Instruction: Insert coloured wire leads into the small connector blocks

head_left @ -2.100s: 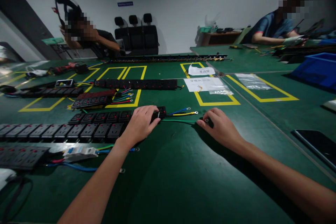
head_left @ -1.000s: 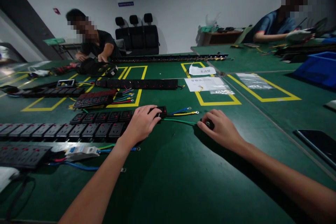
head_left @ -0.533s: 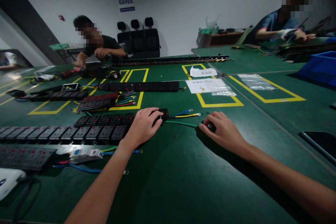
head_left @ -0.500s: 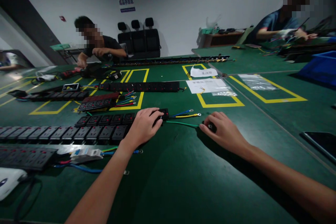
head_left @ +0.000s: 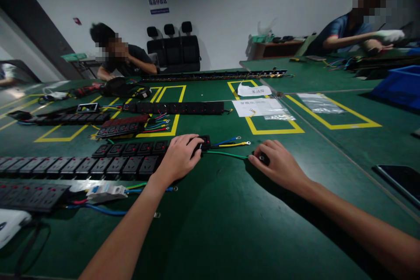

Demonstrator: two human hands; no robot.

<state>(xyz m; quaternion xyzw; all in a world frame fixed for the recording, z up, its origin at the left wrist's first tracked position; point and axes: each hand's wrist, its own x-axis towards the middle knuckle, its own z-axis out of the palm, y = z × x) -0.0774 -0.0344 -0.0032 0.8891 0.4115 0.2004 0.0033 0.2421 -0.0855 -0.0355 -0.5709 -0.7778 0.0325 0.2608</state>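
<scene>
On the near tabletop (head_left: 236,227), my left hand (head_left: 179,156) grips the black socket strip (head_left: 145,148), seemingly steadying it; my right hand (head_left: 280,160) pinches the green wire (head_left: 226,154), apparently keeping it extended.

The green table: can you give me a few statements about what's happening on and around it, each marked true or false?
1. The left hand rests on a black socket strip. True.
2. The wire between the two hands is red. False: a green wire runs to the fingertips of the right hand.
3. A phone lies to the right of both hands. True.
4. The container at the right edge is yellow. False: the bin there is blue.
5. The person at the upper right wears a pale glove. True.
</scene>
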